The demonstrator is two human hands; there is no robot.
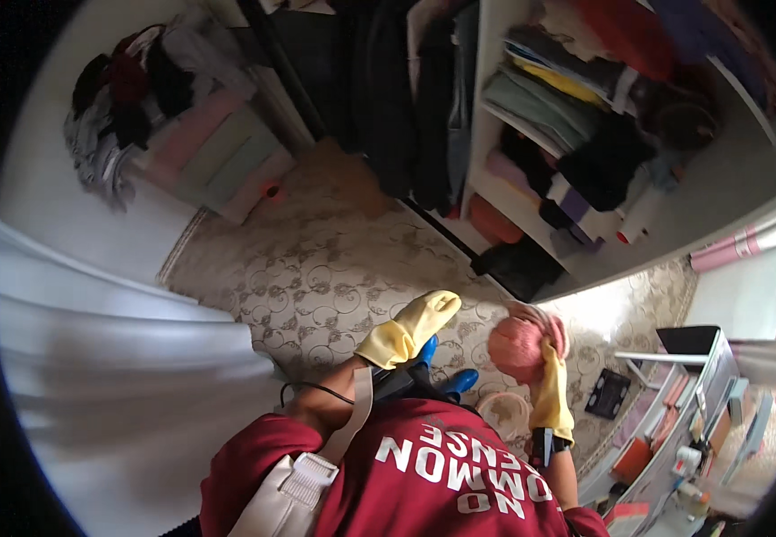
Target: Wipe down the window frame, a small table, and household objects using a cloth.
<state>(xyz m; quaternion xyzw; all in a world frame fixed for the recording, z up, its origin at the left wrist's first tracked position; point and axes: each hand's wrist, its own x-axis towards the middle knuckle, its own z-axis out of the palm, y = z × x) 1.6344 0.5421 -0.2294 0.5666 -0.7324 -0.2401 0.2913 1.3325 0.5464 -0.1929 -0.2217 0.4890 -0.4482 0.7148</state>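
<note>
My left hand, in a yellow rubber glove, hangs in front of my body over the patterned floor. Its fingers reach forward and to the right, loosely side by side, and no object shows in it. On the right, my right hand wears a matching glove and is closed on a bunched pink cloth with a fuzzy surface. The cloth hangs above the floor, near the corner of the white wardrobe; the fingertips are partly hidden against it.
An open wardrobe with folded clothes and dark hanging garments stands ahead. A drawer unit heaped with clothes is far left, a white curtain nearer. At right are a cluttered shelf unit, a dark scale-like square and a pink basin.
</note>
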